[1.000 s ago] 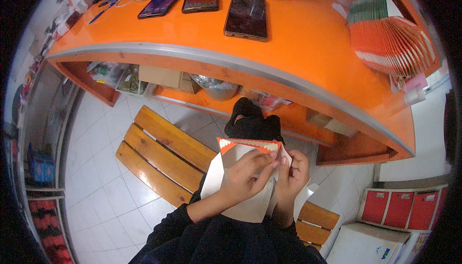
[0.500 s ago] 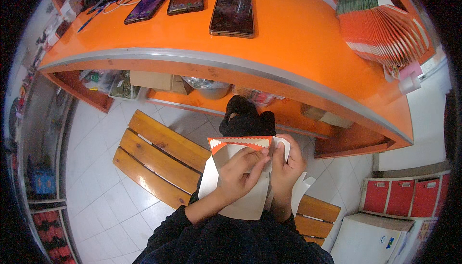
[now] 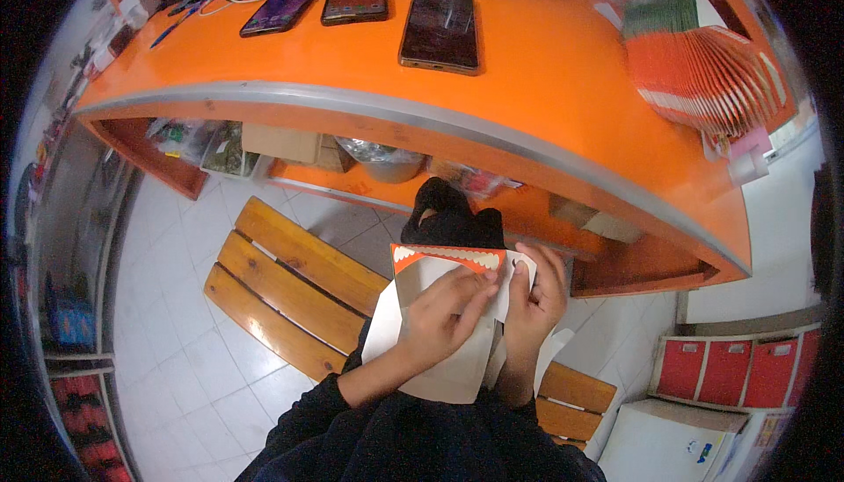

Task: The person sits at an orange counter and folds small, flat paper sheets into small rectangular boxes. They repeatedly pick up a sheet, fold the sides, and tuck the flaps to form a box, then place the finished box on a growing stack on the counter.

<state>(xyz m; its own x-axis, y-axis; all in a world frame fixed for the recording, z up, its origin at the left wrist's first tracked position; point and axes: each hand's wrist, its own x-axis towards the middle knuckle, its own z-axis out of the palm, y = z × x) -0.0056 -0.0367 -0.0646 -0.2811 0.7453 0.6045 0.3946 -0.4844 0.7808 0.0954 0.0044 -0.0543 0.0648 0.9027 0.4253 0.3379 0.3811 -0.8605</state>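
Observation:
A partly folded thin cardboard carton [image 3: 444, 381] lies on my lap, pale inside, with an orange edge strip carrying white scalloped shapes on its far side. My left hand [image 3: 440, 319] reaches across the carton's inside, thumb and fingers closed together at its right corner. At the right side, my right hand [image 3: 534, 306] pinches a white end flap, thumb on the near face and fingers curled behind it. White panels of the same carton stick out beside both forearms. What my left fingertips grip is partly hidden.
An orange counter [image 3: 545, 69] with a metal edge curves ahead, holding several phones [image 3: 440, 31] and a fanned stack of orange and green folded cartons [image 3: 703, 77]. Its lower shelf holds a cardboard box [image 3: 281, 142] and a bowl [image 3: 382, 158]. I sit on a slatted wooden bench [image 3: 281, 297].
My right hand has shifted slightly right and up, its fingers folded further over the flap. The left hand stays at the corner, and the whole view has turned a little.

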